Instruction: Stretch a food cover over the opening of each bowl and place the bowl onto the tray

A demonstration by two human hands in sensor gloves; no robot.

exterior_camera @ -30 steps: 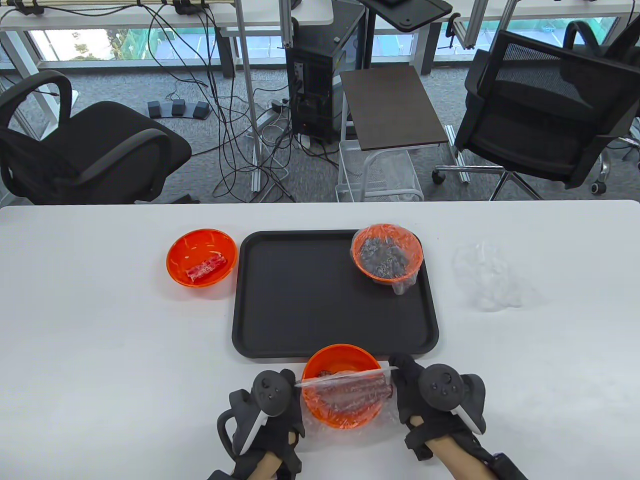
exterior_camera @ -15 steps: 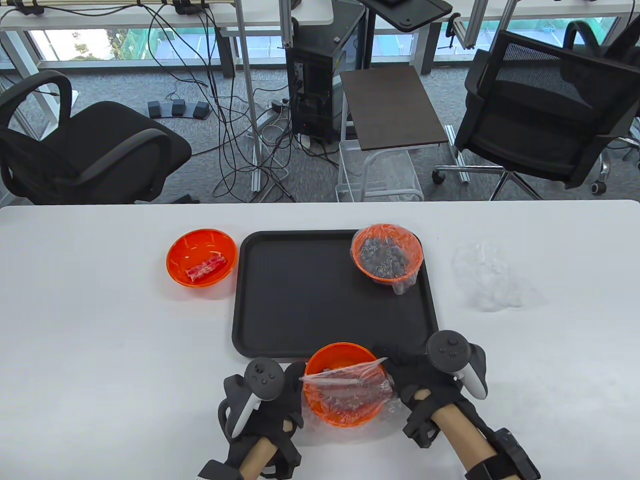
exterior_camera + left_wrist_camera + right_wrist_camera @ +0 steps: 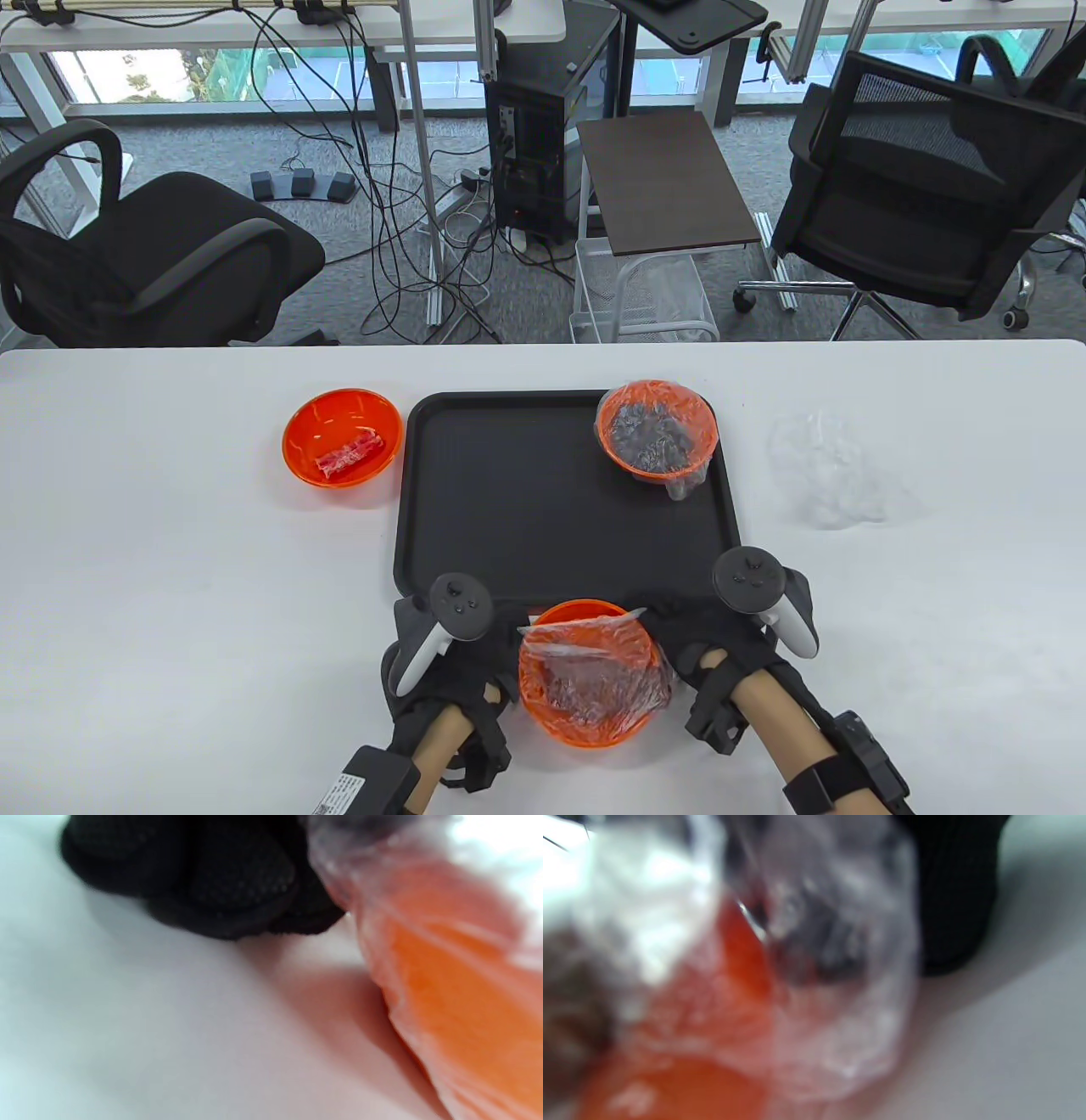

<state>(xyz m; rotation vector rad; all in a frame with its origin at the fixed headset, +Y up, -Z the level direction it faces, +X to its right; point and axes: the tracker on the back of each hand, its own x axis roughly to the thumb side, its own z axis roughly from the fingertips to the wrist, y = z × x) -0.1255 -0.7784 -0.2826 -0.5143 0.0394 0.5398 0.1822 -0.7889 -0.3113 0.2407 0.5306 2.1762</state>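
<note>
An orange bowl (image 3: 585, 675) with dark contents sits near the table's front edge, just below the black tray (image 3: 509, 509). A clear food cover (image 3: 594, 649) lies over most of its opening; the far rim is still bare. My left hand (image 3: 496, 649) pinches the cover at the bowl's left side and my right hand (image 3: 670, 637) pinches it at the right. Both wrist views are blurred: the left shows the orange bowl (image 3: 445, 984) under film, the right shows crumpled cover (image 3: 818, 963). A covered bowl (image 3: 657, 429) stands in the tray's far right corner. An uncovered bowl (image 3: 342, 435) holding a red packet sits left of the tray.
Spare clear covers (image 3: 827, 467) lie crumpled on the white table right of the tray. Beyond the far table edge are office chairs, cables and a small side table.
Both hands moved away from me along the bowl's sides, drawing the cover's edge from mid-bowl towards the far rim. The bowl slid slightly towards me.
</note>
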